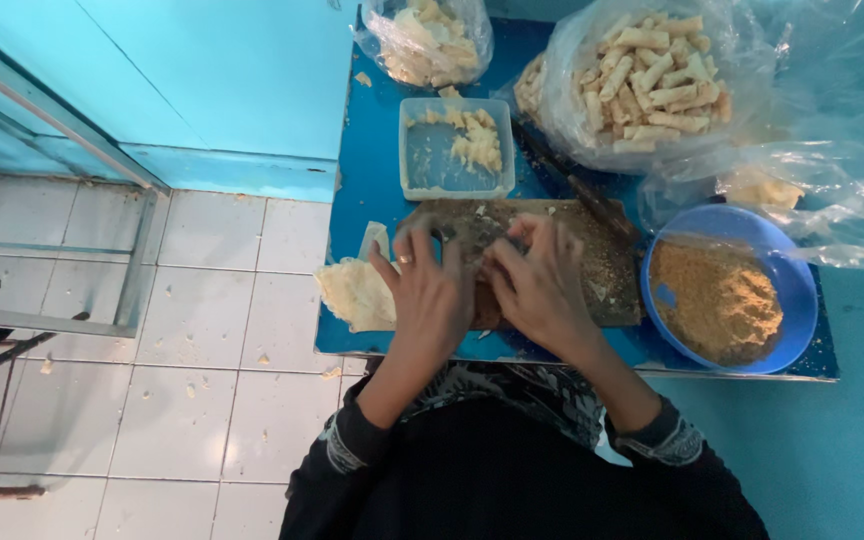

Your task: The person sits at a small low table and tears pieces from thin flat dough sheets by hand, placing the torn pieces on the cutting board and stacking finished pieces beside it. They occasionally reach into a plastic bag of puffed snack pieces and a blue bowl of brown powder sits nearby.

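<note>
- Head view: the left hand [430, 290] lies palm down on the board [592, 262], fingers [404, 245] bent forward and close together.
- The right hand [542, 285] lies just beside it, palm down, fingers curled inward toward the left hand.
- Both sets of fingers press on something small at the board's middle; the hands hide it, so what they hold, and how tightly, cannot be told.
- The board lies on the blue table [367, 190], between a clear tub [422, 160] and the table's near edge.
- A pale wrapper stack [352, 295] touches the left hand's outer side.
- A blue bowl [792, 290] of crumbs sits right of the board.
- Bags of rolls [652, 80] lie behind, partly cut off.
</note>
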